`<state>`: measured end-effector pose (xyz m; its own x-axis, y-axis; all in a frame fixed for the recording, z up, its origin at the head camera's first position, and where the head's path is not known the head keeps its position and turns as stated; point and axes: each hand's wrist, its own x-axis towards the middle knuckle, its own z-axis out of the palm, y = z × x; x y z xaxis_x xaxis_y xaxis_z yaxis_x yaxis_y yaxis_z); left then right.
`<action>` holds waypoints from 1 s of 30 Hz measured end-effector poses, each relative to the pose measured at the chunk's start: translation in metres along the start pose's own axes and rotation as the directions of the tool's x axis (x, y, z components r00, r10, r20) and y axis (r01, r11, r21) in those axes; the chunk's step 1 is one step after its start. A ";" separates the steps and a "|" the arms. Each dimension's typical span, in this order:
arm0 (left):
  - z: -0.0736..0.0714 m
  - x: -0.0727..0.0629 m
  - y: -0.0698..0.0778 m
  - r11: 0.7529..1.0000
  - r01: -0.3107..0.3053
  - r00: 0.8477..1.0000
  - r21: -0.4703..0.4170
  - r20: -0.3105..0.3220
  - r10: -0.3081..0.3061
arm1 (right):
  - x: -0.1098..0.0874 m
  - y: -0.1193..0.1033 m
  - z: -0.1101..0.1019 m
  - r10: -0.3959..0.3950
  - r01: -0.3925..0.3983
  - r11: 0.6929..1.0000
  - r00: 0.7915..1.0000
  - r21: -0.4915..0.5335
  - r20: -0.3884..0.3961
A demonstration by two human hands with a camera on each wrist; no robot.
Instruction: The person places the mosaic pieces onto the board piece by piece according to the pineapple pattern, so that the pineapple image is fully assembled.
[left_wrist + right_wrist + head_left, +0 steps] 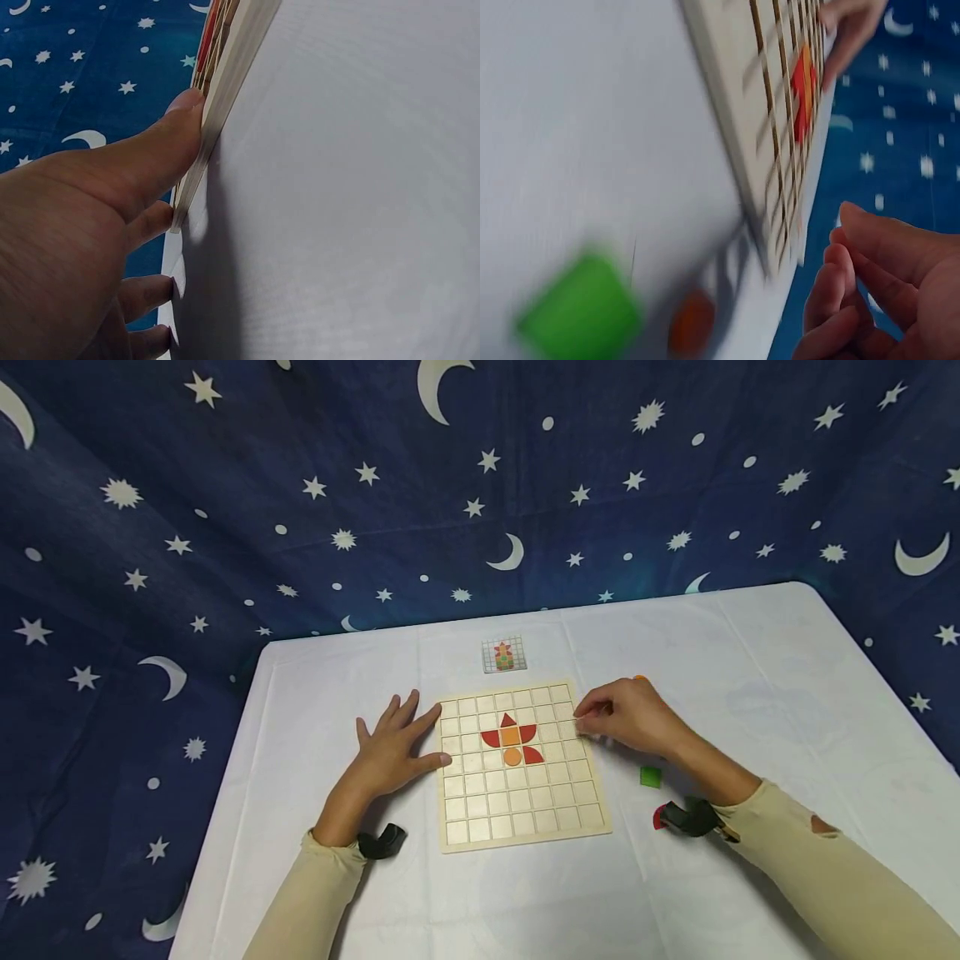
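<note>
A square wooden grid board lies on the table, with a red triangle, an orange square, an orange circle and several red curved pieces on it. My left hand is spread at its left side, thumb and index finger touching the edge; the left wrist view shows the thumb against the rim. At the board's right edge is my right hand, fingers bent and thumb tip meeting the index fingertip. I cannot tell whether a small piece is between them.
Behind the board lies a small pattern card. Right of the board are a green square, a red piece beside the right wrist's black strap, and an orange piece partly hidden by the right hand. A starry blue cloth hangs behind the table.
</note>
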<state>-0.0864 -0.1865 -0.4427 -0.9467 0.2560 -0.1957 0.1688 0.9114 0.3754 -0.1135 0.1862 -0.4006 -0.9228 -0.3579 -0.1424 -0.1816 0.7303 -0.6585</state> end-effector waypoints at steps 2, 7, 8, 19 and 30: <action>0.000 0.000 0.000 1.000 -0.002 1.000 0.001 -0.002 0.002 | -0.002 0.011 -0.015 0.026 -0.027 0.999 0.999 -0.022 -0.032; 0.001 0.001 -0.001 1.000 -0.013 1.000 0.005 -0.010 0.013 | -0.007 0.042 -0.042 0.111 -0.118 0.988 0.992 -0.105 -0.067; 0.002 0.001 -0.001 1.000 -0.014 1.000 0.006 -0.010 0.014 | -0.007 0.048 -0.045 0.130 -0.137 0.984 0.989 -0.116 -0.063; -0.001 -0.001 -0.001 1.000 -0.013 1.000 0.008 -0.006 0.013 | -0.013 0.083 -0.050 0.189 -0.199 0.966 0.979 -0.163 -0.076; 0.001 0.001 -0.003 1.000 -0.016 1.000 0.012 -0.016 0.016 | -0.011 0.077 -0.045 0.156 -0.169 0.979 0.981 -0.114 -0.111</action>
<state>-0.0871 -0.1884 -0.4446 -0.9481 0.2652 -0.1756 0.1869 0.9112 0.3671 -0.1323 0.2730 -0.4167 -0.9718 -0.1725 -0.1606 -0.0607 0.8416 -0.5367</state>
